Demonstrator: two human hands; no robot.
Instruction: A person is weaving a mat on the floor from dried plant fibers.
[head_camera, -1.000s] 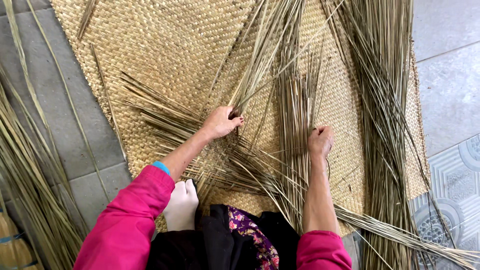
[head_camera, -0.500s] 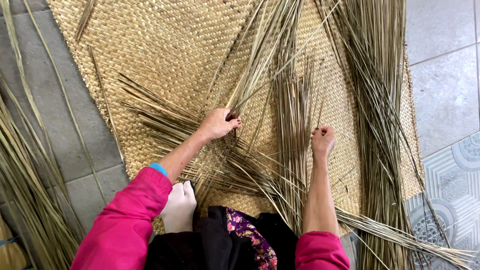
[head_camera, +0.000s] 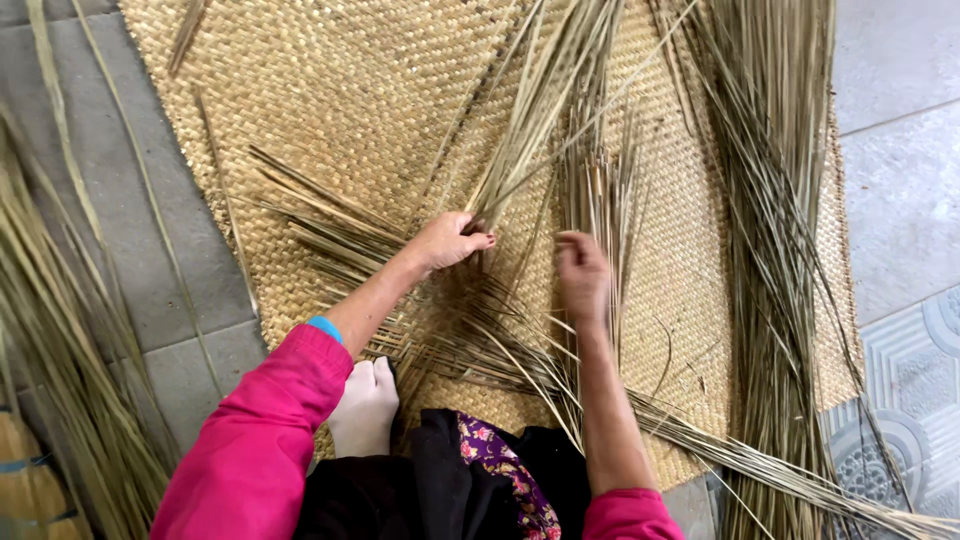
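The left hand (head_camera: 452, 240) stays pinched shut on a bundle of reed strands (head_camera: 540, 120) that fans up toward 1 o'clock over the woven mat (head_camera: 330, 110), just where it was a second ago. The right hand (head_camera: 582, 275) has let go of the upright strands (head_camera: 600, 185) at 3 o'clock and slid in toward the left hand, its fingers now curled loosely and, as far as I can tell, holding nothing. Judging from that, one crossing looks finished and the hands are closing on the next strand, while loose reeds (head_camera: 770, 250) lie at 3 o'clock on the mat and a white sock (head_camera: 365, 405) shows at 6 o'clock.
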